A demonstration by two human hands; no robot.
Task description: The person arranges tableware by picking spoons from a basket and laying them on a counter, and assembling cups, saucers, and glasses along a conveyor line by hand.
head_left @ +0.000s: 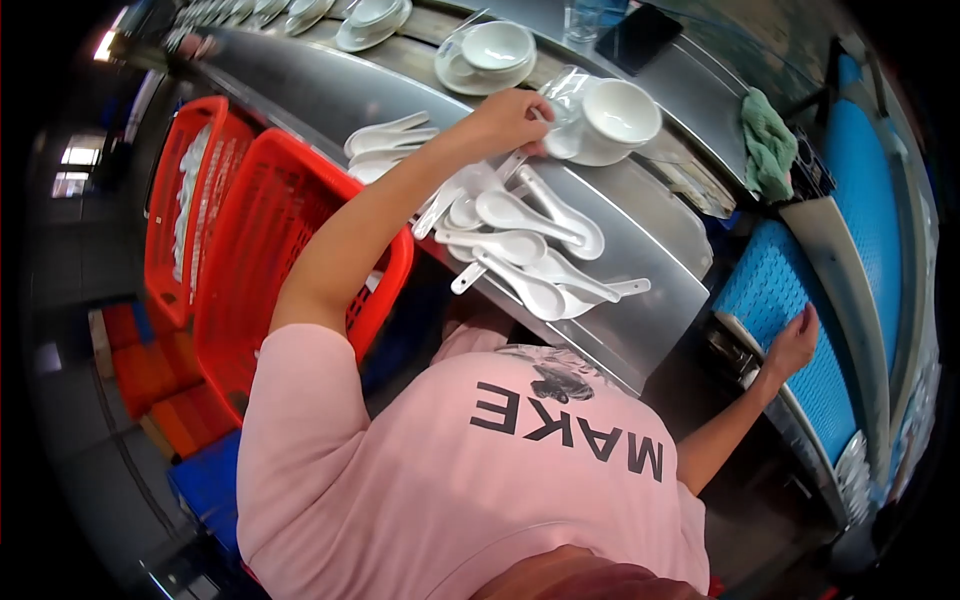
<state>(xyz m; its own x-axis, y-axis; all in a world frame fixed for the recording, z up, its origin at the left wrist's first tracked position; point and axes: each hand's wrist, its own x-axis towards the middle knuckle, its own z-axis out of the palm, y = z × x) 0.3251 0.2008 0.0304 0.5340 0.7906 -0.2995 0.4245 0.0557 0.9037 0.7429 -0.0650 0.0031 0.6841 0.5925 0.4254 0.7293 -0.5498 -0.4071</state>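
My left hand (515, 122) reaches over the metal counter, its fingers pinched on a white soup spoon (565, 140). Right beside it, a white bowl (622, 110) sits on a white plate (605, 152), with a clear glass (567, 88) against it. Below that hand lies a loose pile of white soup spoons (515, 210), their handles pointing different ways. My right hand (792, 342) is off to the right, by the blue conveyor belt (775, 270); it holds nothing that I can see, and its fingers are stretched out.
More bowl-and-plate sets (487, 50) line a track along the counter's far side. Red plastic baskets (265, 220) stand to the left, one holding white items. A dark phone (640, 40) and a green cloth (768, 145) lie beyond. Orange and blue crates (165, 365) are on the floor.
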